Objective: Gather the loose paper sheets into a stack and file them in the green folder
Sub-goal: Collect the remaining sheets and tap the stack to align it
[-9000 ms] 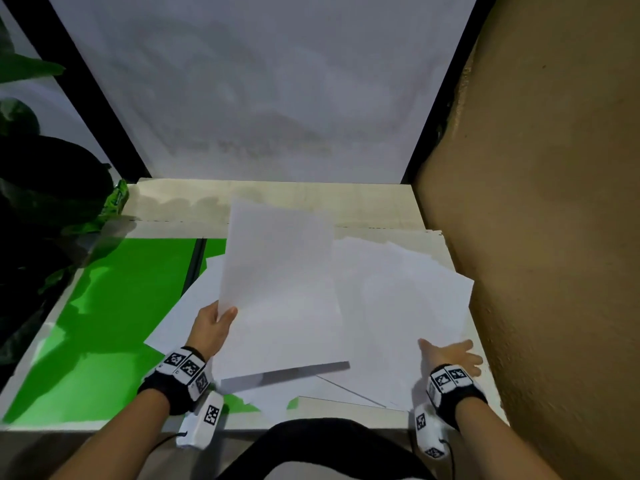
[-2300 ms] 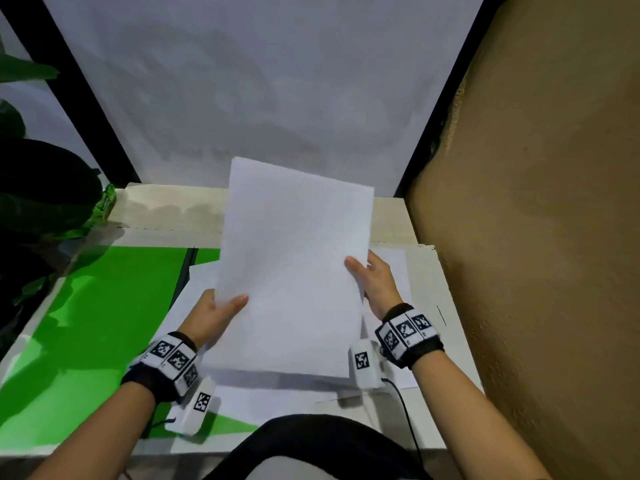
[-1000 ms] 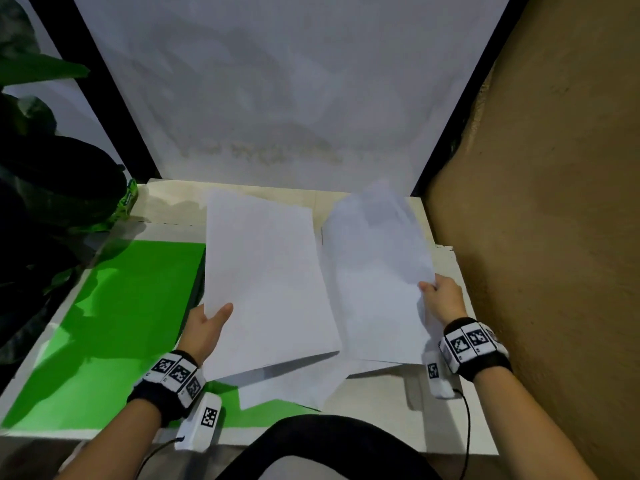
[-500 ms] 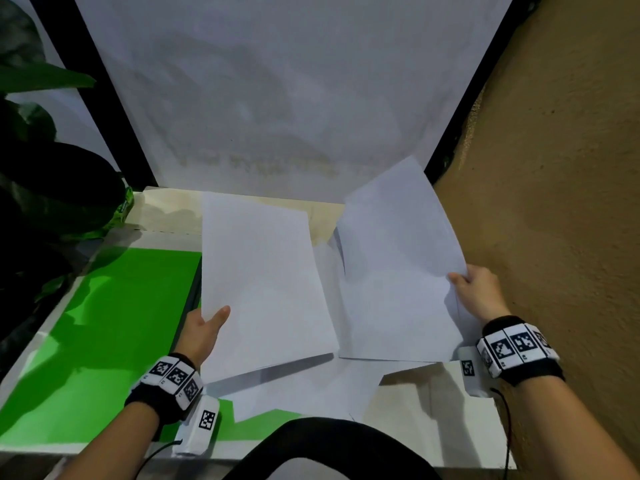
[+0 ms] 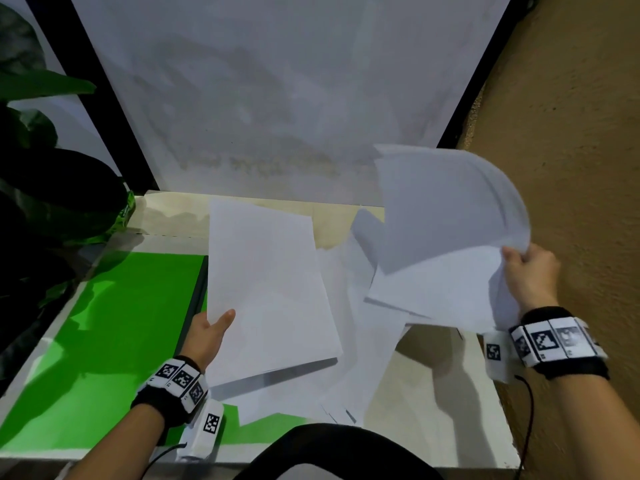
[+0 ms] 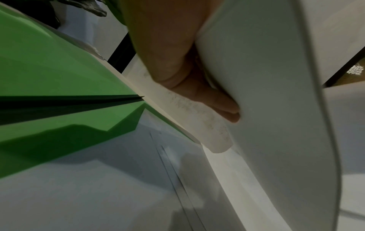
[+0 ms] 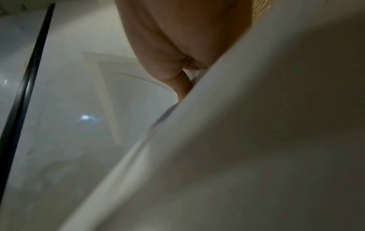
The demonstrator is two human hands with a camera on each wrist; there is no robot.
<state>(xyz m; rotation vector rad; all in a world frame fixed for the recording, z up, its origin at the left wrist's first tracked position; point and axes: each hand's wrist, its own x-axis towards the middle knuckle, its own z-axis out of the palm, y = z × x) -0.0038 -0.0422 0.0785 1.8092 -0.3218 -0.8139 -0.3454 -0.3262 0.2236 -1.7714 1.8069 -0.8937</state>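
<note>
Tabletop (image 5: 429,410): left hand (image 5: 204,336) pinches stack (image 5: 270,292); right hand (image 5: 530,275) lifts sheets (image 5: 446,237)

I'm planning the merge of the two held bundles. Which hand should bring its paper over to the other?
Probably the right hand: its curled sheets hang free in the air, while the left hand holds the neater stack beside the green folder.

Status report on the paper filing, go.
Left hand holds gathered stack; right hand lifts curled sheets. Green folder open, loose sheets overlapping it. No obstruction.
</note>
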